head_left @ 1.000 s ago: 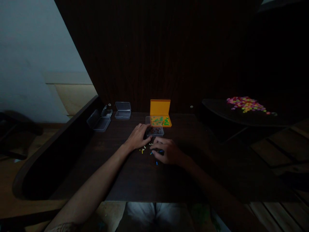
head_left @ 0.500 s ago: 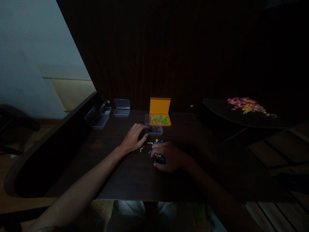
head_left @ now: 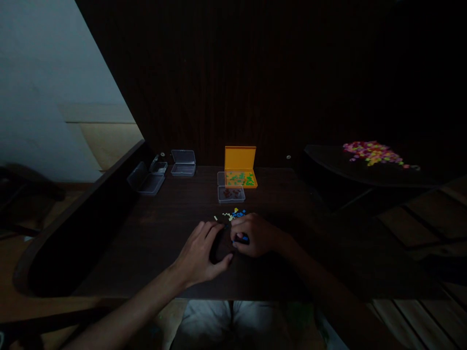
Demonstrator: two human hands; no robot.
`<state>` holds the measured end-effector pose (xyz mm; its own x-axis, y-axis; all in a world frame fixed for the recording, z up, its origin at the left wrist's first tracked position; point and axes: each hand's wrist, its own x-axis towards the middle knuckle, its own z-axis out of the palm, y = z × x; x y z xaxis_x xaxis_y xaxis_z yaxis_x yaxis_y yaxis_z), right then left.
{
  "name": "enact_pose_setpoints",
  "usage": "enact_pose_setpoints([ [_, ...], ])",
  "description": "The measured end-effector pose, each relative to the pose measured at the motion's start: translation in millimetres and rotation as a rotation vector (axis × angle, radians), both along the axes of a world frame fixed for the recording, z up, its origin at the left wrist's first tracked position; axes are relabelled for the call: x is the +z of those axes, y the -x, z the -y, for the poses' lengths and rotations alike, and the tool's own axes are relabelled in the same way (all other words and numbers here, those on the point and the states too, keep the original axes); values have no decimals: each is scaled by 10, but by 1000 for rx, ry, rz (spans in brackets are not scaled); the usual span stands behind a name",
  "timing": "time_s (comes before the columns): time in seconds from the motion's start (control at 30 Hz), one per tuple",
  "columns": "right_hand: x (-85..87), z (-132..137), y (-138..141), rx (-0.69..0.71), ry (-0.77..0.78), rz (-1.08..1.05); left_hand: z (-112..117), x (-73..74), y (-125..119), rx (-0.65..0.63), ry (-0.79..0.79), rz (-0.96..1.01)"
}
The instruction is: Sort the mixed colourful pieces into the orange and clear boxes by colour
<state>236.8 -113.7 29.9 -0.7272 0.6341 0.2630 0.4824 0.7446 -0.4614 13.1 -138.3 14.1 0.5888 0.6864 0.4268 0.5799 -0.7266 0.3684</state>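
Observation:
My left hand [head_left: 200,255] rests low over the dark tabletop, thumb and fingers spread apart, with no piece visible in its grasp. Facing it, my right hand [head_left: 255,235] curls its fingers toward the thumb; whatever may be between the tips is hidden. Small blue pieces [head_left: 245,238] show beside the right thumb and fingers. Just beyond both hands lies a scatter of tiny pale yellow pieces [head_left: 230,217] and more blue pieces [head_left: 239,214]. Farther back, an opened clear plastic box [head_left: 232,200] holds reddish-brown pieces [head_left: 233,193].
Behind the clear box stands an opened orange case [head_left: 240,157] with green pieces [head_left: 248,180]. More opened clear boxes [head_left: 183,169] sit at the back left near a raised side panel [head_left: 83,204]. Colourful small pieces [head_left: 375,153] are heaped on a shelf [head_left: 328,160] at right.
My left hand has moved from beside the clear box back toward me, near the right hand. The right hand's fingers have curled tighter in about the same place.

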Motion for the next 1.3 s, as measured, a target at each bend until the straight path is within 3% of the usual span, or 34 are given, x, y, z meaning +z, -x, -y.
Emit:
enact_pose_setpoints([
  [0.13,-18,-17,10,3,14,11,178,-70,-34,130,50,-50],
  [0.33,-21,-47,-16,-9,3,21,156,-97,-88,168,113,-9],
  [0.8,-40,-162,-121,-253,-260,-293,31,-33,-136,-6,219,0],
  [0.97,-91,-195,-165,-351,-261,-317,-26,-5,-111,-67,278,6],
  [1.3,-136,-232,-190,-367,-247,-285,-90,101,-101,-126,348,-34],
])
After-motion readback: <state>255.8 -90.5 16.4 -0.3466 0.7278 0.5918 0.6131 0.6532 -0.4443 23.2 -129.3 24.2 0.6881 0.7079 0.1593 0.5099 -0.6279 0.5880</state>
